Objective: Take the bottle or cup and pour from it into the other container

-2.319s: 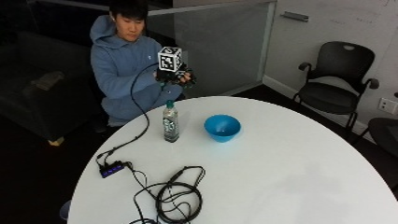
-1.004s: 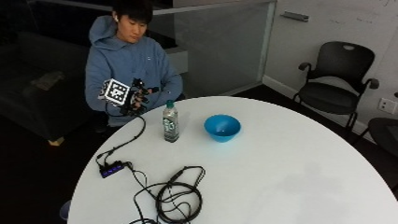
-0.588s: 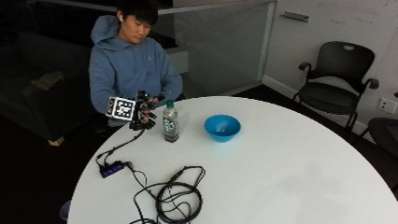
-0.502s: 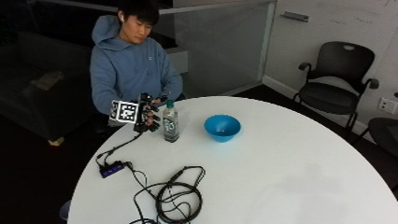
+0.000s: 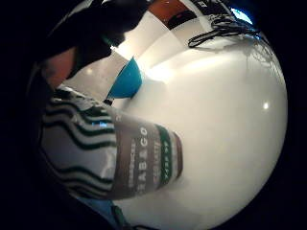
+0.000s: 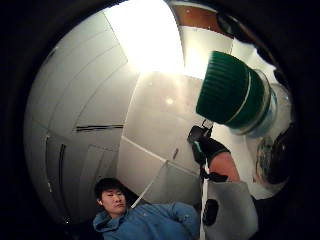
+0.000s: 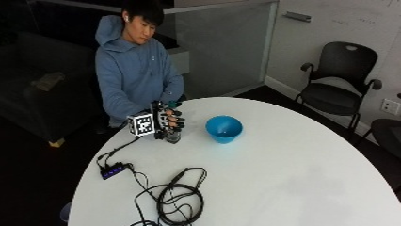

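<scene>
Left of frame centre, the right hand (image 7: pixel 168 121) is wrapping its fingers around the upright bottle (image 7: pixel 173 136); the bowl (image 7: pixel 223 128) is sitting just right of it on the surface (image 7: pixel 300 179).

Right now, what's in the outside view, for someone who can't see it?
A person at a round white table grips a bottle with their gloved right hand. A blue bowl sits beside it, apart, with black cables coiled nearer the camera.
</scene>
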Available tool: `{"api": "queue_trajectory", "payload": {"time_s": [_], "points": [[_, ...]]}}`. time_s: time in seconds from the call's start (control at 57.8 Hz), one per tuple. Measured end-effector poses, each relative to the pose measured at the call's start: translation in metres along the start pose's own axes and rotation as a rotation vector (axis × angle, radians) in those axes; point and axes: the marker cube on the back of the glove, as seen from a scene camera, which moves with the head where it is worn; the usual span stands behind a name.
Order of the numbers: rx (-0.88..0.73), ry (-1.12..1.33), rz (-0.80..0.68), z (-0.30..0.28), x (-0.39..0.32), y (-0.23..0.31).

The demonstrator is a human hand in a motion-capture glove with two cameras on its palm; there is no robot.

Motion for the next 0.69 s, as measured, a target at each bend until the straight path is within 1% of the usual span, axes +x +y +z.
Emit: {"api": "queue_trajectory", "payload": {"time_s": [0.087, 0.121, 0.19, 0.225, 0.294, 0.329, 0.467, 0.692], "points": [[0.021, 0.014, -0.031, -0.001, 0.002, -0.002], [0.053, 0.019, -0.032, 0.000, 0.002, -0.005], [0.256, 0.031, -0.075, 0.006, 0.000, -0.019], [0.292, 0.040, -0.078, 0.008, 0.000, -0.020], [0.166, 0.061, 0.008, 0.010, -0.005, -0.012], [0.117, 0.076, 0.026, 0.011, -0.006, -0.011], [0.028, 0.205, 0.042, 0.022, -0.018, -0.031], [-0.171, 0.618, 0.082, 0.049, -0.049, -0.086]]}}
